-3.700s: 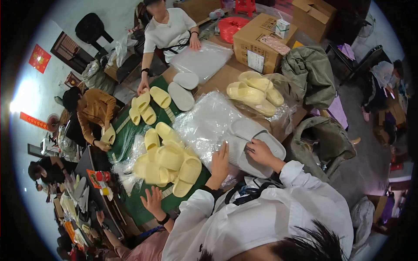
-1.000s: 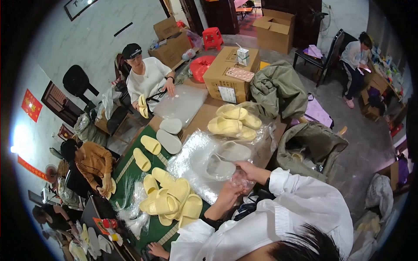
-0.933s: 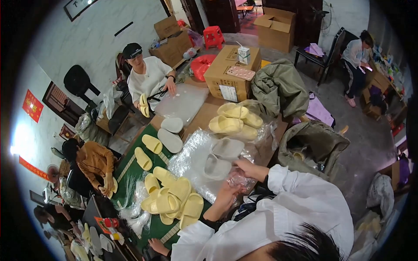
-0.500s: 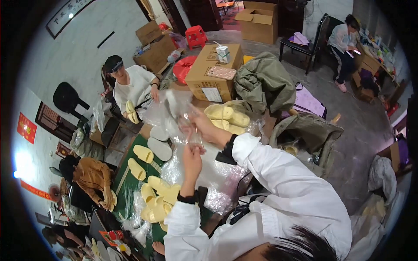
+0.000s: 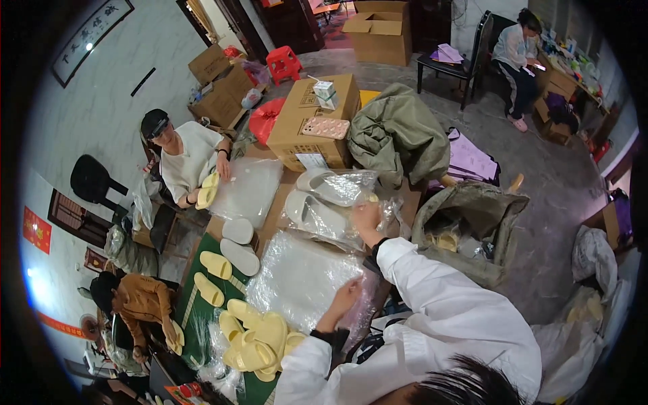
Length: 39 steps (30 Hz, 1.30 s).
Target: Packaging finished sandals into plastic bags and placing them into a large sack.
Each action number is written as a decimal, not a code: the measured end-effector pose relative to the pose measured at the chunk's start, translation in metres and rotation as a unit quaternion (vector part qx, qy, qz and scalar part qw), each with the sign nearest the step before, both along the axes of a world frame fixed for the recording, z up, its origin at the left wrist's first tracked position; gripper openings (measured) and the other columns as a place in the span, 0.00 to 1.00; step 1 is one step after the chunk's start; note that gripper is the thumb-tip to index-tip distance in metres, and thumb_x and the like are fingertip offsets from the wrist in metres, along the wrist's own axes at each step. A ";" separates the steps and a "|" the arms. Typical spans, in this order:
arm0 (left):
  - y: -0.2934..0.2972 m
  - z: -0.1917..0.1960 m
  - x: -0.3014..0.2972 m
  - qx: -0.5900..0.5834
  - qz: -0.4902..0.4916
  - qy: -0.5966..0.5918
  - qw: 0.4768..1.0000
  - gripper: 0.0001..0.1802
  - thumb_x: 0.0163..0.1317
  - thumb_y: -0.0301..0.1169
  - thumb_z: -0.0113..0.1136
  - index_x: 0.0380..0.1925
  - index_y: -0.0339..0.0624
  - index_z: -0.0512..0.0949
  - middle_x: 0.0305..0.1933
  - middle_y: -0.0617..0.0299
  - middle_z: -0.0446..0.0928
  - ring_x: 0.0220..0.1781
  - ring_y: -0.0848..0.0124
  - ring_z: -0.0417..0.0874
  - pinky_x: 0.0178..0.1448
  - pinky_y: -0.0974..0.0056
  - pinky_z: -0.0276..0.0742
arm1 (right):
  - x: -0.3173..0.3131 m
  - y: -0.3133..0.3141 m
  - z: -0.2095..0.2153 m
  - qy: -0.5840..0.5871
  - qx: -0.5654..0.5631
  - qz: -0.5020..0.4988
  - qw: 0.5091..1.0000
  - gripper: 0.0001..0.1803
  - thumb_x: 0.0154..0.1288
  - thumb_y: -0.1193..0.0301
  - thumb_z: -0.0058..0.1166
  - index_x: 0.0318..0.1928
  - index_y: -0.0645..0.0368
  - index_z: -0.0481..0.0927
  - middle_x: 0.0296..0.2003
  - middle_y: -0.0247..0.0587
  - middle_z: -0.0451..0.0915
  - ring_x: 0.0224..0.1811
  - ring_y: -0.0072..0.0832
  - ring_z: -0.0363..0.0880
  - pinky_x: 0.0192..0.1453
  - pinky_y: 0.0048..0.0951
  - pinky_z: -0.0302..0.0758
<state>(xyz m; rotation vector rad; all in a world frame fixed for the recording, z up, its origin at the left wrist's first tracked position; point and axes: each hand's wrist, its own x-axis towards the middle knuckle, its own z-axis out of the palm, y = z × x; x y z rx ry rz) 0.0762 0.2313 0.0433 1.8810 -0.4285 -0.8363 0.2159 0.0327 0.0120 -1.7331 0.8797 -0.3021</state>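
Note:
My right hand (image 5: 367, 219) rests at the right end of a clear plastic bag holding pale grey slippers (image 5: 317, 212), its fingers curled on the film. The bag lies beside another clear-wrapped slipper (image 5: 341, 185). Nearer to me, my left hand (image 5: 345, 297) hovers at the right side of a stack of clear plastic bags (image 5: 287, 270), its fingers bent together; what they hold, if anything, is hidden. Two loose grey slippers (image 5: 239, 256) sit left of the stack. A heap of yellow slippers (image 5: 260, 341) lies on the green tabletop (image 5: 192, 314), with two more yellow slippers (image 5: 209, 289) in a row.
Across the table, a person in white (image 5: 192, 155) holds a yellow slipper beside another bag stack (image 5: 250, 185). A person in brown (image 5: 142, 304) handles one at the left. A carton (image 5: 314, 115) carries a phone and drink box. An open sack (image 5: 469, 229) stands right.
The bag with the grey slippers has come down from mid-air onto the table. My hands have parted: the right stays by the bag, the left has moved right and nearer me.

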 end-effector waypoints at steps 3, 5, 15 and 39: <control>0.038 -0.022 -0.048 0.031 0.049 0.133 0.989 0.18 0.62 0.32 0.48 0.52 0.38 0.70 0.35 0.59 0.76 0.36 0.75 0.74 0.40 0.70 0.71 | -0.023 0.014 0.053 0.095 -0.196 -0.148 0.965 0.31 0.45 0.59 0.62 0.51 0.55 0.69 0.54 0.57 0.65 0.60 0.43 0.61 0.58 0.41 0.61; 0.040 -0.008 -0.062 0.047 0.087 0.190 0.977 0.17 0.63 0.32 0.47 0.50 0.37 0.71 0.27 0.66 0.73 0.29 0.79 0.71 0.34 0.74 0.69 | -0.021 0.011 0.038 0.189 -0.202 -0.319 0.907 0.43 0.41 0.57 0.67 0.57 0.51 0.59 0.59 0.46 0.55 0.57 0.45 0.60 0.50 0.48 0.65; 0.068 -0.031 -0.088 -0.036 0.140 0.185 0.972 0.17 0.63 0.29 0.46 0.51 0.36 0.68 0.35 0.63 0.75 0.33 0.78 0.73 0.38 0.74 0.70 | 0.040 0.000 -0.036 -0.074 0.321 -0.003 0.944 0.09 0.53 0.64 0.58 0.26 0.53 0.74 0.20 0.31 0.69 0.21 0.23 0.64 0.21 0.30 0.58; -0.174 -0.045 -0.060 -0.070 -0.369 -0.391 0.840 0.35 0.49 0.33 0.60 0.57 0.36 0.60 0.61 0.42 0.59 0.62 0.47 0.61 0.64 0.51 0.58 | -0.260 -0.154 0.305 -0.286 0.220 -0.054 0.931 0.13 0.58 0.69 0.56 0.41 0.62 0.76 0.34 0.31 0.78 0.36 0.18 0.75 0.41 0.17 0.71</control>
